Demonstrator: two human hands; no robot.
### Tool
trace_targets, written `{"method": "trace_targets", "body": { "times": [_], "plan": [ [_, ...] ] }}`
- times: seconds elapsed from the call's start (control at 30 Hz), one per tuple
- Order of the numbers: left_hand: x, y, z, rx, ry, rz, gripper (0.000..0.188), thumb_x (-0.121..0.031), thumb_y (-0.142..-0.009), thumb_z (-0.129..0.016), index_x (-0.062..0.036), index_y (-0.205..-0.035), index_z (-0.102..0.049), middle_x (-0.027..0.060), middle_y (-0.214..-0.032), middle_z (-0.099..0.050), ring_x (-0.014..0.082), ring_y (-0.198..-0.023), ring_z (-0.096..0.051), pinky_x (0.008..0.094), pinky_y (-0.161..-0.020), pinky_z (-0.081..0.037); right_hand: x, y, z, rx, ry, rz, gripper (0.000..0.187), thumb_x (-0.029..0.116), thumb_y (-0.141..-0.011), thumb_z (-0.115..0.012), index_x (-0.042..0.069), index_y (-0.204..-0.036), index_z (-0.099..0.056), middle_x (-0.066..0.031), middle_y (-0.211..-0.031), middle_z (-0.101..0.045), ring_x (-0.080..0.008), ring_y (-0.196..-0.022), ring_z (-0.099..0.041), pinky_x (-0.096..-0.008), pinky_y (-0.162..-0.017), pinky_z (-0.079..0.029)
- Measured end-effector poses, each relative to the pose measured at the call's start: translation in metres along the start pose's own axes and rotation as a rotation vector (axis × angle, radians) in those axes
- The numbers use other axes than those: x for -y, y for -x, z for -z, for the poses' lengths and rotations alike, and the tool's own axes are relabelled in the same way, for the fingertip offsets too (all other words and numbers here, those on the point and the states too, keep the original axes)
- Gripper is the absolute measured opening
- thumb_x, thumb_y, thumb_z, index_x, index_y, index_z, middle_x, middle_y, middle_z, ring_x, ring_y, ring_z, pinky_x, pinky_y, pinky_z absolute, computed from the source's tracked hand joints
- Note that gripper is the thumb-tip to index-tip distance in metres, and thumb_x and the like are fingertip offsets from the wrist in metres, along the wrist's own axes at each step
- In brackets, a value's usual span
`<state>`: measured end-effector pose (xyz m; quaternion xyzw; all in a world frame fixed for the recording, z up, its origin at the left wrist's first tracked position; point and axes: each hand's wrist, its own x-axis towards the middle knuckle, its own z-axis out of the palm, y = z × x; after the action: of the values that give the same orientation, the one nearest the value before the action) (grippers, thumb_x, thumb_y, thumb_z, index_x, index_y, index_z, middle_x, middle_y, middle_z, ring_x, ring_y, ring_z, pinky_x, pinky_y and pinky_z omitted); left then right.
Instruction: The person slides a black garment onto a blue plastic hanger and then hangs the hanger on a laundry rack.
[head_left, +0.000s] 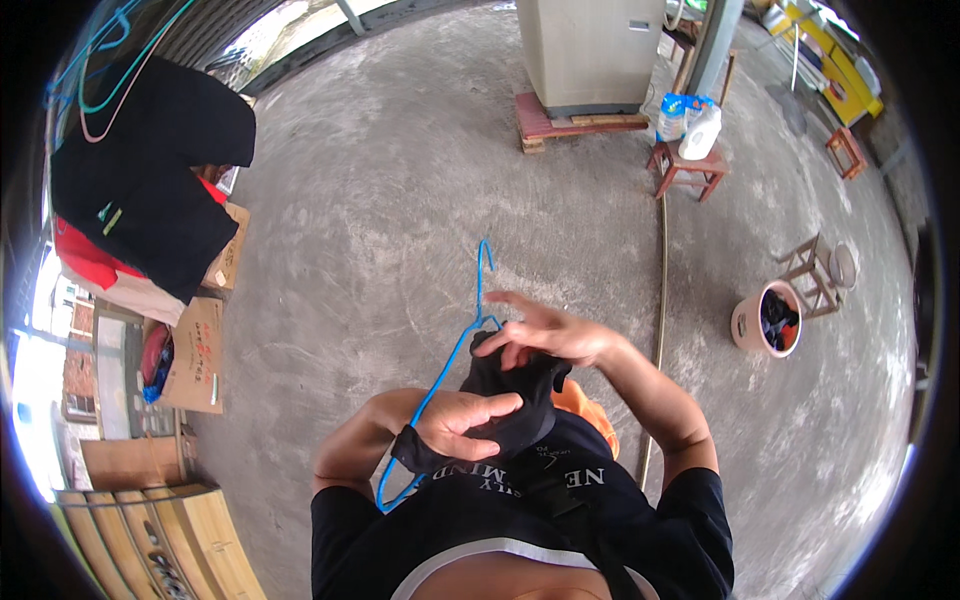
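Note:
In front of my chest a blue clothes hanger point(435, 395) is tilted, its hook up and away from me. A bunched black garment point(515, 405) hangs partly over it. My left hand point(455, 422) grips the garment's near left part at the hanger's lower arm, thumb and forefinger parted over the cloth. Close to the hanger's neck, my right hand point(550, 332) has its curled fingers on the garment's upper edge, with one finger stretched toward the hook. Folds of cloth hide part of the hanger's right arm.
A pink bucket point(766, 322) with dark and orange cloth stands right, by a metal stool point(812, 277). Ahead right, a wooden stool point(688, 172) bears a white bottle point(701, 134). Dark clothes point(150, 170) hang at left above cardboard boxes point(195, 358). A hose point(663, 290) crosses the concrete floor.

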<state>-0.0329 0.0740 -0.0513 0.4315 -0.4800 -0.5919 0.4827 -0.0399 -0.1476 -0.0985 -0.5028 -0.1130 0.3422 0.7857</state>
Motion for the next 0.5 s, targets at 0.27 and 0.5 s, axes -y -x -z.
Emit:
{"method": "trace_targets", "body": {
  "times": [0.27,0.5],
  "plan": [
    [0.002,-0.012,-0.027,-0.579,-0.502,0.348,0.015,-0.010,-0.083,-0.052,-0.0012,-0.092,-0.043,0.0095,-0.075,-0.049,0.0116,-0.070,-0.050,0.0298,-0.059,-0.041,0.048,-0.052,-0.029,-0.054,-0.356,-0.129,0.023,0.018,-0.093,-0.054,0.007,-0.109,-0.044,-0.0072,-0.095,-0.056,-0.0168,-0.090,-0.059,-0.0309,-0.080,-0.052],
    [0.023,0.034,-0.019,-1.764,-0.455,-0.207,0.023,0.002,-0.085,-0.044,0.0008,-0.107,-0.051,0.0013,-0.072,-0.051,0.0050,-0.059,-0.042,0.0229,-0.052,-0.037,0.066,-0.066,-0.034,-0.214,0.037,0.137,0.024,0.005,-0.092,-0.048,0.007,-0.114,-0.039,-0.0056,-0.090,-0.050,-0.0134,-0.072,-0.056,-0.0275,-0.067,-0.051]
  ]
}}
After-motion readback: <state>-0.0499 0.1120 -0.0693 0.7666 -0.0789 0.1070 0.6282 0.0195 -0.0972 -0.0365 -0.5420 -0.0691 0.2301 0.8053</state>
